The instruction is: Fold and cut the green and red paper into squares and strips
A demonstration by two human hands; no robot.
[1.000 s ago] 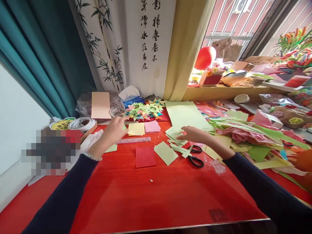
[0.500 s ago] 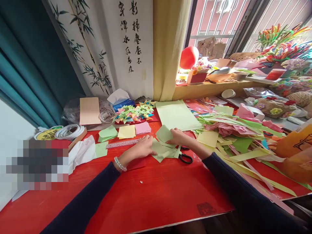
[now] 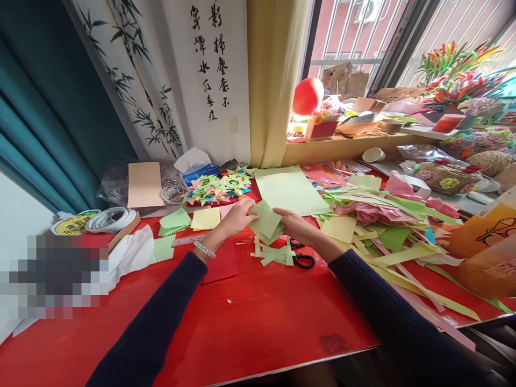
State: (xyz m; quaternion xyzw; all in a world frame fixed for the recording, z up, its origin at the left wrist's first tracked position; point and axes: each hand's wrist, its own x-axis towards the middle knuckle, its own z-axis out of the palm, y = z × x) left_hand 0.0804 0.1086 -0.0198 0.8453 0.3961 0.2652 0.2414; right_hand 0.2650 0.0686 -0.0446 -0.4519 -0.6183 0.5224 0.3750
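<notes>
Several light green paper squares (image 3: 266, 217) are held up between my hands, overlapping at different angles. My left hand (image 3: 238, 217) is closed on their left edge, thumb in front. Fingers of my right hand (image 3: 293, 227) pinch the right edge. Below the squares, narrow green paper strips (image 3: 276, 255) lie on the red table. Black-handled scissors (image 3: 304, 261) rest beside them, their blades hidden under paper. Behind my left hand are a yellow paper stack (image 3: 205, 219) and a partly covered pink stack (image 3: 226, 209). A red paper sheet (image 3: 221, 262) lies by my left wrist.
A large green sheet (image 3: 288, 191) lies at the back. Coloured paper scraps (image 3: 387, 215) are heaped on the right. Folded paper pieces (image 3: 220, 185) fill a spot at the back left, near green squares (image 3: 174, 221) and a ruler (image 3: 187, 240). An orange bag (image 3: 484, 236) stands far right.
The green squares have been gathered and lifted off the table by both hands. My left hand moved up and onto them, and the strips beneath now show. The view shifted slightly.
</notes>
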